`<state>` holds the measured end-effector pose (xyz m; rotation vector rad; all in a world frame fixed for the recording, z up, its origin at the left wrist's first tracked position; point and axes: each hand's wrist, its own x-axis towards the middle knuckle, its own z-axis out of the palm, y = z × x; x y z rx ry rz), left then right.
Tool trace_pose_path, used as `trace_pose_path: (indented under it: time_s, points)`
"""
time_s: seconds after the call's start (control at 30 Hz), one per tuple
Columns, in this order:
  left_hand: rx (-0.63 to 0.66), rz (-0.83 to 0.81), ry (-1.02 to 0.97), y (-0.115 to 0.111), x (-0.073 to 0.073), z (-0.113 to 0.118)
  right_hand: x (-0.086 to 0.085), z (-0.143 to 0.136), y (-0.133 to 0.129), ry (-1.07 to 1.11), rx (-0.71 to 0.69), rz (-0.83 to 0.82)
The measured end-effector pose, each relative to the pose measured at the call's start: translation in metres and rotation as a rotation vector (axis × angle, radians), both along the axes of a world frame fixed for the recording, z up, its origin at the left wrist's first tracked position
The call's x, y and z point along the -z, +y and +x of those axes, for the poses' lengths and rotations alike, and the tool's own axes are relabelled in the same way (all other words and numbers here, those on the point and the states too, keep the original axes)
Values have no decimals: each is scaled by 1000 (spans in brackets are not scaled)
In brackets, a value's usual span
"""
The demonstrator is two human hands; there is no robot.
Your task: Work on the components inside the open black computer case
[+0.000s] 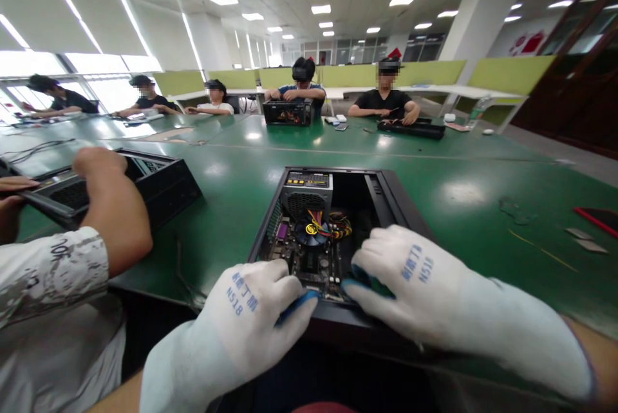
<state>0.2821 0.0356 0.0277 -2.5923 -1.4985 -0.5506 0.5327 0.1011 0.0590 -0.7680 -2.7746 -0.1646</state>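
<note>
An open black computer case [403, 197] lies on the table in front of me. Inside it are a power supply [308, 191] at the far left, a round CPU fan [311, 229] and a bundle of coloured cables [340, 226], all over a dark motherboard [309, 263]. Both my hands wear white gloves with blue palms. My left hand [263, 310] is curled at the case's near edge, thumb and forefinger close together; anything between them is too small to make out. Reaching over the near right part of the case, my right hand [400, 278] has its thumb apart from the bent fingers, with nothing visible between.
At my left, a person's arm [118, 207] reaches over another black case [168, 188]. Across the green table [232, 162], people handle a computer case [288, 112] and a black panel-like part [410, 128]. A yellow strip [541, 249] and small flat pieces [586, 242] lie at right.
</note>
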Motion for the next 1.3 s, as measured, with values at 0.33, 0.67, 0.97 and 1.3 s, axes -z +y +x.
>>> trace_pose_path:
  time_s: [0.33, 0.67, 0.97, 1.3]
  points:
    - [-52, -77, -50, 3, 4, 0, 26, -62, 105, -695, 187, -80]
    - [-44, -42, -74, 5, 5, 1, 13, -52, 108, -727, 285, 44]
    - [-39, -20, -64, 5, 3, 3, 10, -45, 109, -709, 360, -2]
    - [-56, 36, -54, 5, 3, 4, 14, -50, 115, -752, 408, 29]
